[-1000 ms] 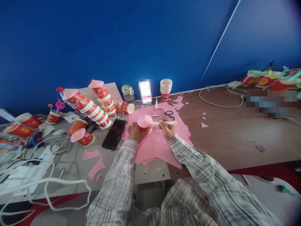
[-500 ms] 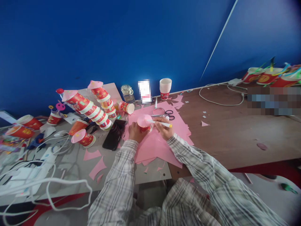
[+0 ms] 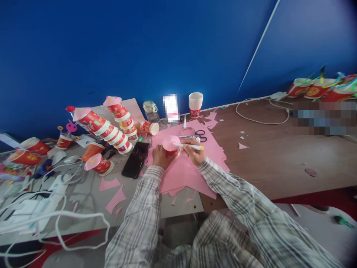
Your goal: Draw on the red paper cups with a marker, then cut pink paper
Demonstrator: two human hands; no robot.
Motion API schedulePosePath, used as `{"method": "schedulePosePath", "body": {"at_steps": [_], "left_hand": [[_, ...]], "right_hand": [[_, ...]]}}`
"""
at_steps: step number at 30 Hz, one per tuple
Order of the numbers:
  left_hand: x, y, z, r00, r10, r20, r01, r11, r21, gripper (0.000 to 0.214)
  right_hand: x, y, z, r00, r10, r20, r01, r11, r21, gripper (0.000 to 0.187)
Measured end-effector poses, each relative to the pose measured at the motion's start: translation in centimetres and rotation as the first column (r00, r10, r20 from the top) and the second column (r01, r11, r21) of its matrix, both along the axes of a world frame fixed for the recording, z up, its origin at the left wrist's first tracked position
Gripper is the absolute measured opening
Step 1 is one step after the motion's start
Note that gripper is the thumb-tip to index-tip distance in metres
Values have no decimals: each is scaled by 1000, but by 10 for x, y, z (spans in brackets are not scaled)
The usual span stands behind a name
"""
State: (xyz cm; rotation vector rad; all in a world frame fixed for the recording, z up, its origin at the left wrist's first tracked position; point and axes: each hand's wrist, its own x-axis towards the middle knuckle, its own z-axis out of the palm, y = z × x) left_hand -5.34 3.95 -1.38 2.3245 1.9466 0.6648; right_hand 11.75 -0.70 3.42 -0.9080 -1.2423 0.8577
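My left hand (image 3: 161, 157) is wrapped round the left side of a red paper cup (image 3: 171, 152), which sits over pink paper sheets (image 3: 181, 173). A pink paper disc (image 3: 170, 143) covers the top of that cup. In my right hand (image 3: 195, 152) is a white marker pen (image 3: 190, 146) with a yellow end. Its tip is at the right part of the disc; whether it touches, I cannot tell. Behind my right hand lie scissors (image 3: 202, 136) with dark handles and a roll of tape (image 3: 187, 131).
Stacked red cups with pink tops (image 3: 104, 128) lean at the left. A black phone (image 3: 135, 160) lies left of my left hand. A glass jar (image 3: 151, 110) and stacked upright cups (image 3: 195, 104) stand by the blue wall. White cables (image 3: 80, 216) cross the left table. Paper scraps (image 3: 115, 199) lie about.
The view has shifted very slightly. My left hand stays on the cup, and the marker pen in my right hand remains at the pink disc with hardly any movement.
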Motion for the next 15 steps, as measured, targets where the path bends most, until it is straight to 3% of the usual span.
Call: {"method": "schedulePosePath", "body": {"at_steps": [7, 15], "left_hand": [[-1, 1, -2, 1000, 8, 7, -8, 1000, 2, 68], [0, 0, 0, 1000, 8, 5, -8, 1000, -1, 66]], "right_hand": [[0, 0, 1, 999, 32, -28, -32, 999, 4, 34], [3, 2, 0, 999, -29, -21, 29, 1000, -1, 28]]}}
